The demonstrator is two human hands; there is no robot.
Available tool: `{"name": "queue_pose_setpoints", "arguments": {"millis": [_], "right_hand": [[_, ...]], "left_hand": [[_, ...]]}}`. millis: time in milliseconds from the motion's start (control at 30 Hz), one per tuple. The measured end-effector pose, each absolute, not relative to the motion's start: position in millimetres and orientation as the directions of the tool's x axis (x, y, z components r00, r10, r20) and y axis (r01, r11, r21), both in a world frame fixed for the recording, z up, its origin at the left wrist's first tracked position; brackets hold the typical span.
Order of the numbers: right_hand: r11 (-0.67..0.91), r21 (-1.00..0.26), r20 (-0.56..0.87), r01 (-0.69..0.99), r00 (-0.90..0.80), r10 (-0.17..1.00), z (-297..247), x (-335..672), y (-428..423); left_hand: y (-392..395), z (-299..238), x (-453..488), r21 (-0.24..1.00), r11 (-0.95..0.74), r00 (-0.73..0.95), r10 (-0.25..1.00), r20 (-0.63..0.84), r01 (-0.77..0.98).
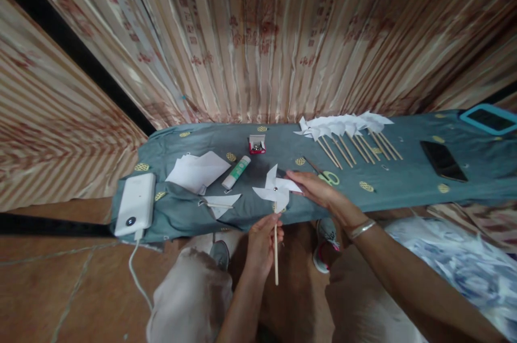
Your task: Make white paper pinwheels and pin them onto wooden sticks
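A white paper pinwheel point(276, 189) with a silver pin at its centre stands upright over the table's near edge. My left hand point(263, 240) is closed round its wooden stick point(277, 265), just below the blades. My right hand point(313, 187) is at the pinwheel's right blade, fingers stretched out and seeming to touch it; part of the fingers is hidden. Just beyond that hand lie scissors point(330, 177) with light green handles. To the left are a glue stick point(236, 172), a stack of white paper point(200, 170) and a loose paper piece point(222, 204) with a thin stick across it.
Several finished pinwheels point(343, 126) lie in an overlapping row at the back. A small red box of pins point(257, 145) stands open. A white device with a cable point(136, 203), a black phone point(443, 160) and a blue-framed device point(490, 118) rest on the cloth-covered table point(396, 187).
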State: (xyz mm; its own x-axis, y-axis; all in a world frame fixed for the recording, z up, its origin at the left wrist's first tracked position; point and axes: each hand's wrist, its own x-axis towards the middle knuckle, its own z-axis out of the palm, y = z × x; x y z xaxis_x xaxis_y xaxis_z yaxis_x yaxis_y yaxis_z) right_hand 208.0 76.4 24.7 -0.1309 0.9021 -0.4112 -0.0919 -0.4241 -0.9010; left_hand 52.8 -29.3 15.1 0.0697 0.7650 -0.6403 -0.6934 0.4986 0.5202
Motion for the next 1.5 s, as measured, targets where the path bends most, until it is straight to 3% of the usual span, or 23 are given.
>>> {"name": "queue_pose_setpoints", "arguments": {"millis": [133, 267, 567, 1133, 1367, 1500], "right_hand": [[-0.427, -0.874, -0.424, -0.232, -0.062, 0.903, 22.6, 217.7, 66.5], [-0.324, -0.853, -0.362, -0.409, 0.019, 0.932, 17.6, 217.4, 60.0], [-0.258, -0.892, -0.258, -0.372, -0.050, 0.965, 25.6, 199.7, 45.9], [-0.327, -0.831, -0.324, -0.451, -0.086, 0.942, 22.8, 199.7, 54.5], [-0.363, -0.864, -0.342, -0.349, -0.122, 0.932, 23.2, 204.9, 48.6], [-0.286, -0.953, -0.296, -0.097, 0.124, 0.947, 20.9, 226.9, 50.5]], "left_hand": [[-21.0, 27.3, 49.9, 0.561, 0.485, 0.062, 0.791, -0.609, -0.671], [-2.8, 41.2, 48.6, 0.600, 0.460, 0.090, 0.835, -0.543, -0.654], [33.2, 52.0, 58.9, 0.624, 0.521, 0.170, 0.829, -0.533, -0.582], [29.1, 33.0, 70.4, 0.642, 0.563, 0.195, 0.810, -0.553, -0.520], [36.2, 28.2, 61.0, 0.653, 0.536, 0.141, 0.819, -0.557, -0.535], [44.3, 29.8, 54.8, 0.653, 0.529, 0.118, 0.817, -0.564, -0.542]]}}
